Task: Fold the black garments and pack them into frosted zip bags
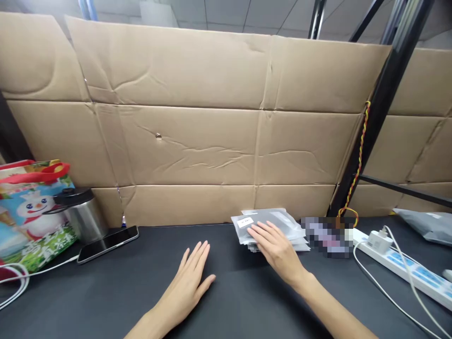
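- On the black work table (247, 296), the right hand (278, 252) lies open, fingers spread across a stack of grey plastic bags (271, 226), not closed around it.
- Left hand (189, 282) rests flat and open on the tabletop, holding nothing.
- The stack sits at the far edge, against a cardboard wall (190, 146), just beside a pixelated object (326, 238).
- Farther left, a smartphone (108, 244) lies near a steel flask (79, 214).

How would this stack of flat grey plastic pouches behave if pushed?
The flat grey plastic pouches look thin and floppy, so they probably bend when lifted. Their glossy film, under the right hand, suggests the stacked layers could slide apart if pushed.
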`<move>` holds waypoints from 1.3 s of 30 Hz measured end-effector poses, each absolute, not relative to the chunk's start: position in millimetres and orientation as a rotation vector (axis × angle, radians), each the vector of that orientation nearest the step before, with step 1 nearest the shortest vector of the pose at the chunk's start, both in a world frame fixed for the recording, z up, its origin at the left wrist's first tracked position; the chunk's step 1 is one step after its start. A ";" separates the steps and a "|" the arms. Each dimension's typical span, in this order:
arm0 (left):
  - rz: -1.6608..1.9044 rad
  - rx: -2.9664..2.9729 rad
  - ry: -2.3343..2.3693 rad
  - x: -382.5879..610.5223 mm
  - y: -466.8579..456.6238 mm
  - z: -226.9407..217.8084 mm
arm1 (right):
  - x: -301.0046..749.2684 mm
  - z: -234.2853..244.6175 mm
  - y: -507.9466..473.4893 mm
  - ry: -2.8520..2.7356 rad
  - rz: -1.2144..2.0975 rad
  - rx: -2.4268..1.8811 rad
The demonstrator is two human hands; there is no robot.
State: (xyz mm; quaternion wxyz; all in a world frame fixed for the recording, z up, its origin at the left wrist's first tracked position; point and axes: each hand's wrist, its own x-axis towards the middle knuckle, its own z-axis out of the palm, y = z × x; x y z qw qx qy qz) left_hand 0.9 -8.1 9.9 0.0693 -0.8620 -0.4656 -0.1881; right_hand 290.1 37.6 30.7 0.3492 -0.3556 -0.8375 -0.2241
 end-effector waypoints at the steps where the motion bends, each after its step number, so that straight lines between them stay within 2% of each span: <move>1: -0.613 -2.582 -1.348 4.4 -10.2 15.6 | 280.5 32.1 31.1 -2.189 -0.592 -0.854; 4: -0.696 -2.571 -1.189 11.4 -15.5 26.6 | 248.6 33.4 12.6 -2.220 -0.582 -0.671; 8: -0.723 -2.583 -1.047 6.5 -17.7 18.6 | 220.4 25.1 2.0 -2.219 -0.527 -0.577; 16: -0.748 -2.603 -1.106 -19.7 -28.8 -3.3 | 199.4 12.3 -7.8 -2.273 -0.344 -0.504; 23: -0.605 -2.698 -1.202 -17.5 -35.9 2.8 | 178.1 11.2 -18.1 -2.362 -0.500 -0.470; 28: -0.586 -2.707 -1.198 -23.1 -36.0 2.5 | 202.3 11.8 -10.3 -2.360 -0.614 -0.427; 39: -0.466 -2.608 -1.227 -56.6 -38.2 -9.8 | 281.1 6.7 15.4 -2.390 -0.674 -0.784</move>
